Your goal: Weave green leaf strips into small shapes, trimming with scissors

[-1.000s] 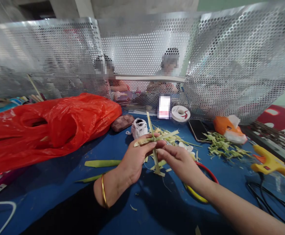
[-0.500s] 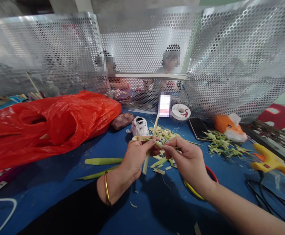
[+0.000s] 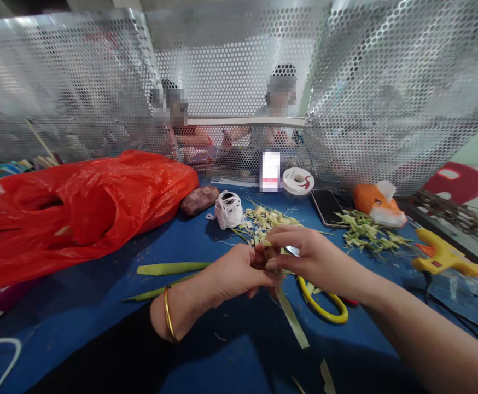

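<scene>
My left hand (image 3: 239, 272), a gold bangle on its wrist, is closed on a pale green leaf strip (image 3: 292, 318) whose long end hangs below the fingers. My right hand (image 3: 310, 253) meets it fingertip to fingertip, pinching the folded upper part of the strip. Fingers hide most of the fold. Behind my right hand lie scissors with a yellow handle loop (image 3: 325, 314); a bit of red shows beside it. Two longer green leaf pieces (image 3: 169, 268) lie left of my left wrist. Beyond the hands are leaf scraps (image 3: 269, 218) and a ball of white string (image 3: 228, 209).
A red plastic bag (image 3: 79, 208) covers the left side, with a checkered pouch (image 3: 200, 200) beside it. Further back stand a lit phone (image 3: 270, 171) and a ribbon spool (image 3: 298, 181). A dark phone (image 3: 326, 208), tissue pack (image 3: 378, 203) and yellow glue gun (image 3: 444, 254) lie right.
My hands have come together and turned the strip, so its end now points down to the right. The upright end is gone from view. More of the scissors' yellow handle shows.
</scene>
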Motion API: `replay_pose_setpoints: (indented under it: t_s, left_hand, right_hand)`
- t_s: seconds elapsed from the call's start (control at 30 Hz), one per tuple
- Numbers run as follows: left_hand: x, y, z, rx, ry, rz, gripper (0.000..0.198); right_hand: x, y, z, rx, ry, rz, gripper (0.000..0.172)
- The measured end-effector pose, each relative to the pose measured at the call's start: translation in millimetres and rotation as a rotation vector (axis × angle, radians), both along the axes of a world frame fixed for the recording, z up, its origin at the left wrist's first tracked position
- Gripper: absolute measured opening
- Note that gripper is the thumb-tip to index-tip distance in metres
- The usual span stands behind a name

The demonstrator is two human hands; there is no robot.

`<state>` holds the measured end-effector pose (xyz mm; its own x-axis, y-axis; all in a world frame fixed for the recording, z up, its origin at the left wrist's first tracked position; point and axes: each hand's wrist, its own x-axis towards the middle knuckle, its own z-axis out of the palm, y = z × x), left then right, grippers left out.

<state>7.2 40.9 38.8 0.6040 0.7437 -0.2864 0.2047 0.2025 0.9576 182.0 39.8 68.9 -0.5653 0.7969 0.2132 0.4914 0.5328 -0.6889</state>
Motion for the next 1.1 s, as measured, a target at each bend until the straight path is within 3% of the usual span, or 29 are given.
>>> replay_pose_setpoints:
  t_s: [0.17,0.3,0.6,0.77,1.1]
  left_hand:
    - [-5,4,-1.9,-0.061,-0.053,-0.098,0.012]
    - [-7,4,1.2,-0.101,-0.064,-0.16,0.012]
    - [-6,4,-2.5,-0.09,-0.037,-0.062,0.031]
    - [-6,2,1.3,-0.056,-0.007,0.005,0.023]
    - [-9,1,3.0,0.063,0.073,-0.115,0.018]
  right_hand:
    - [7,8,-2.2,-0.431,0.191,0.136,0.009]
    - [13,14,-5.3,-0.587,0.227,0.232,0.009]
    - [3,15,-17.6,-0.583,0.333,0.038,0.017]
    - [-4,11,-18.2,-0.491,0.378,-0.051,0.019]
    - [-15,4,-25.3,-0.283,0.383,-0.177,0.013]
